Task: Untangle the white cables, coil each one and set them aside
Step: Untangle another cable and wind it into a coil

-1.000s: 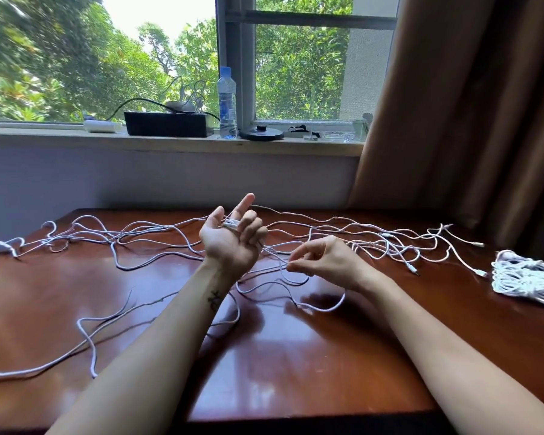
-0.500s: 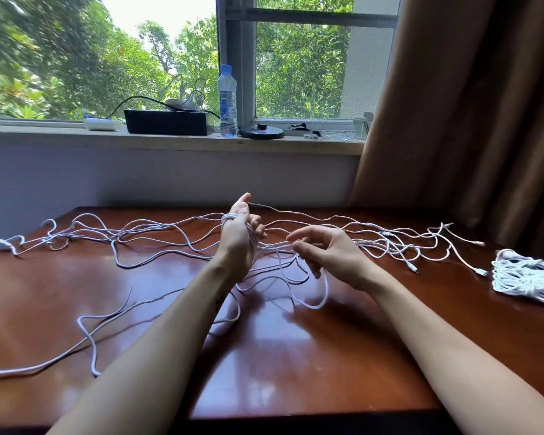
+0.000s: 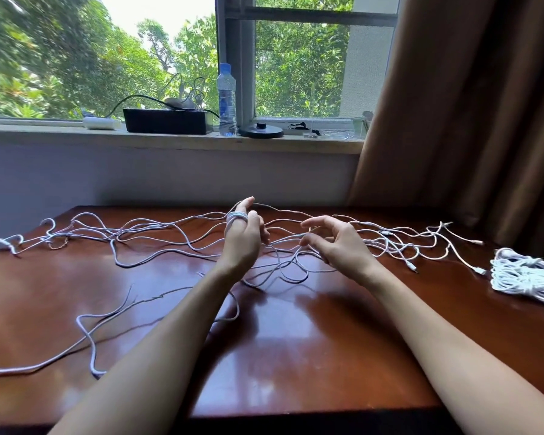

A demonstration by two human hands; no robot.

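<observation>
Far to the left of the left fingers, a loose tangle of thin white cables [image 3: 139, 233] sprawls across the glossy reddish-brown wooden desk [image 3: 296, 356]. One long strand trails down toward the near-left edge. None of this stretch is sorted yet, and the strands cross and loop over one another right up to the hands.

The left hand [image 3: 242, 243] is raised with its back to the camera. Several turns of white cable [image 3: 234, 218] sit wrapped around its fingers [image 3: 248, 201]. One finger points up past the wraps and the others curl inward beside them, so the hand grips a coil that is only just begun. From the wraps the strand runs off into the tangle below and to the right.

Just to the right, the right hand [image 3: 339, 246] hovers over the middle of the tangle. Its fingers are curved and spread, and the uppermost two do not meet. A strand rises to the fingertips, but it cannot be told whether it is pinched or merely brushed.

Beyond the right fingers lie more crossed strands with loose plug ends [image 3: 481, 271]. Well apart, near the desk's right edge, a bundle of coiled white cable [image 3: 525, 277] is already set aside.

By this showing the task looks less than half done. One bundle is finished and one coil is under way, while most of the cable is yet to be freed and wound.
</observation>
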